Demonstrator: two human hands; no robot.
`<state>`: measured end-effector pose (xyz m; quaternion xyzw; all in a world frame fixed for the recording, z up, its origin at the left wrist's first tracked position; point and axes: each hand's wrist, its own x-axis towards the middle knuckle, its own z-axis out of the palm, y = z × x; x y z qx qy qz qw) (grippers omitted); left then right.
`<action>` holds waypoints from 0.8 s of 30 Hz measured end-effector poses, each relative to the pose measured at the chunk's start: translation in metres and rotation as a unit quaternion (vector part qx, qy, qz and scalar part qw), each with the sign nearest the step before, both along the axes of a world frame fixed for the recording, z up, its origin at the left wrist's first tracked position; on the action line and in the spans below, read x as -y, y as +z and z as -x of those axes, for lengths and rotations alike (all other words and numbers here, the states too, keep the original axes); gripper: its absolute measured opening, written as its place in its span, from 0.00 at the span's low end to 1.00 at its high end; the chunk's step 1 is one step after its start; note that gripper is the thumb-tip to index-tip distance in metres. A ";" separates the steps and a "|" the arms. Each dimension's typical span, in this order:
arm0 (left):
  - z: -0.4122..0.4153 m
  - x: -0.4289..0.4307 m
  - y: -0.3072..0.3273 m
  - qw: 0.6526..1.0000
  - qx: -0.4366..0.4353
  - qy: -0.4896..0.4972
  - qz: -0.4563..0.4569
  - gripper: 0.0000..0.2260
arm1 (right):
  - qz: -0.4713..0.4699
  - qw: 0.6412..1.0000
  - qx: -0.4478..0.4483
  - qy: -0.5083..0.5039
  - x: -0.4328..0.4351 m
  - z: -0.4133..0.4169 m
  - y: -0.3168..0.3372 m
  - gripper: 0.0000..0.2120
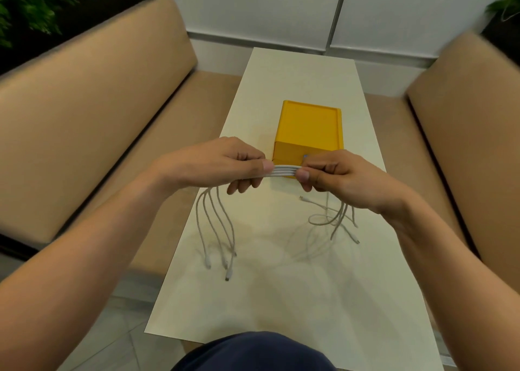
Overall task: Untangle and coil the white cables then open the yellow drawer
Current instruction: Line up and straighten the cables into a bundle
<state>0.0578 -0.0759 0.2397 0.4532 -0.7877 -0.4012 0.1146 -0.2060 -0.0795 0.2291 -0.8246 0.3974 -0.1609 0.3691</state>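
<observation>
Several white cables point(284, 171) are stretched side by side in a flat band between my two hands, above the table. My left hand point(225, 165) pinches the band at its left end and my right hand point(334, 173) pinches it at the right. Loose cable ends hang down from each hand, with plugs dangling over the tabletop on both sides. Just behind the band stands the yellow drawer box point(309, 129), closed, its front partly hidden by the cables and my right hand.
The long white table point(281, 286) runs away from me between two beige sofa benches point(92, 117). A white wall stands at the far end, with green plants in the upper corners. My dark-clothed lap shows at the bottom edge.
</observation>
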 end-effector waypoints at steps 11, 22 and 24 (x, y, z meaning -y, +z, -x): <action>0.027 -0.009 -0.018 0.995 -0.094 0.012 0.041 0.11 | -0.041 0.999 0.001 -0.006 -0.006 -0.005 0.008 0.18; 0.021 -0.008 -0.009 0.988 -0.068 0.090 0.103 0.12 | -0.086 0.984 0.146 -0.061 -0.004 0.008 -0.012 0.07; 0.023 -0.007 -0.013 0.985 -0.036 0.102 0.134 0.12 | -0.073 0.984 0.147 -0.067 -0.007 0.005 -0.011 0.06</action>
